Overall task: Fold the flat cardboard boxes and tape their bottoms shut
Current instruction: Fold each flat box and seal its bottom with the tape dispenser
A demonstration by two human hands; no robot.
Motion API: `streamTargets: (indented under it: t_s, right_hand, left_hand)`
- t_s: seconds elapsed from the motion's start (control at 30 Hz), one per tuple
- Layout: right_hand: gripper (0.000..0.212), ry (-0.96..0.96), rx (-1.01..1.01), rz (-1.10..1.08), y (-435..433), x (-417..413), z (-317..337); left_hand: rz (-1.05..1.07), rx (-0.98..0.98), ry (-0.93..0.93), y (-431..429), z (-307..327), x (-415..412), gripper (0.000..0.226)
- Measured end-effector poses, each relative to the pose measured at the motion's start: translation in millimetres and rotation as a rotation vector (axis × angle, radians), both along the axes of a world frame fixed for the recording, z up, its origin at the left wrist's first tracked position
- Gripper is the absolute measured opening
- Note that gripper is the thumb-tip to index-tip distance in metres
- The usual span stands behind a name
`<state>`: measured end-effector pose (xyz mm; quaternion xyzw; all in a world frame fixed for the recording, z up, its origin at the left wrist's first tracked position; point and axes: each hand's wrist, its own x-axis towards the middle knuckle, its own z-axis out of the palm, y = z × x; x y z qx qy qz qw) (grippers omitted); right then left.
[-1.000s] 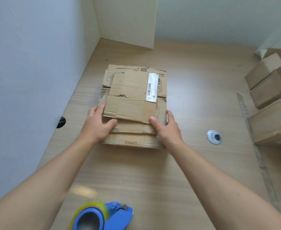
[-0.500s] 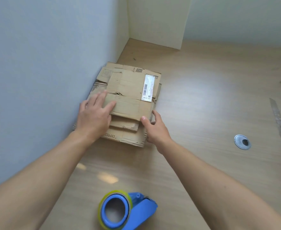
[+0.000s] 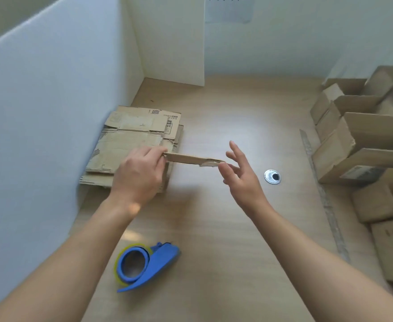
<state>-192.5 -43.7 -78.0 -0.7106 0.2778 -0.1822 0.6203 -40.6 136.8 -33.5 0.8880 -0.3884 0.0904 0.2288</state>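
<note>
Flat cardboard box edge-on mid-frame, left hand pinching its left end, right hand fingers spread at its right end.

Left hand pinches the flat box; right hand hovers, fingers splayed.

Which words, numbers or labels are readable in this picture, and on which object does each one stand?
No text is readable here.
Paper sheet on the back wall: large characters cut off by the top edge, unreadable.
Stack of flat cardboard: small print and a square code, too blurred.
Label on a folded box at the right: too blurred.
</note>
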Motion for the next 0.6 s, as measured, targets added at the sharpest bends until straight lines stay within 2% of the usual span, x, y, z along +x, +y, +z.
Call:
streamTargets:
  t_s: [0.07,0.17,0.3,0.43,0.53,0.6]
  right_hand:
    - [0.062,-0.016,-0.028,-0.001,-3,-34,9]
    - [0.05,-0.006,-0.042,0.008,-6,-85,16]
    - [0.037,-0.028,0.033,0.064,-3,-142,18]
    - [0.009,0.059,0.048,0.024,3,-183,4]
    - [0.013,0.052,0.231,-0.11,8,-213,-7]
    - [0.015,0.025,0.394,-0.203,11,-230,-12]
  left_hand:
    - [0.009,0.031,0.103,-5,9,-24,0.028]
    - [-0.022,0.032,0.281,-7,18,-65,0.02]
    - [-0.066,0.026,0.424,-6,30,-117,0.016]
    - [-0.023,-0.004,0.522,-7,25,-155,0.014]
    - [0.063,-0.143,0.54,1,5,-186,0.033]
    - [0.062,-0.145,0.576,8,-10,-209,0.051]
